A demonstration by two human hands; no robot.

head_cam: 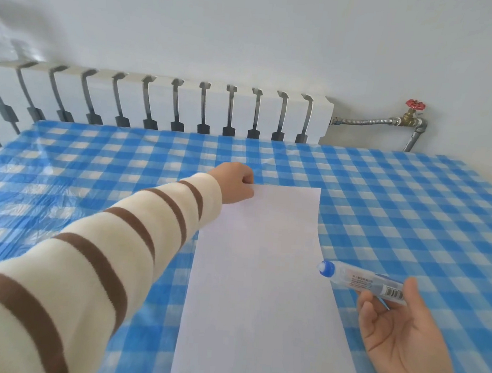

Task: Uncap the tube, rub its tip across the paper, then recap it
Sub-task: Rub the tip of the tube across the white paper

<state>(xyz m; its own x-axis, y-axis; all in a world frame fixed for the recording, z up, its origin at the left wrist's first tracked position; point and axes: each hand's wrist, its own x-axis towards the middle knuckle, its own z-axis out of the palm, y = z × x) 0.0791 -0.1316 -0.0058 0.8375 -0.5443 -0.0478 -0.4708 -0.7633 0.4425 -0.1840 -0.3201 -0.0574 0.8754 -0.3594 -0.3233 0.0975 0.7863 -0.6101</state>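
Note:
A white sheet of paper (258, 292) lies lengthwise on the blue-and-white checked tablecloth (417, 203). My left hand (234, 182), in a cream sleeve with brown stripes, is curled shut at the paper's far left corner and seems to pinch it. Whether a cap is inside that hand is hidden. My right hand (403, 346) holds a clear tube (362, 280) with a barcode label between thumb and fingertips. The tube is in the air over the paper's right edge. Its blue rounded tip (325, 267) points left toward the sheet without touching it.
A white radiator (156, 102) runs along the wall behind the table's far edge. A metal pipe with a red valve (415, 105) is at the back right. The tablecloth is a wrinkled plastic sheet.

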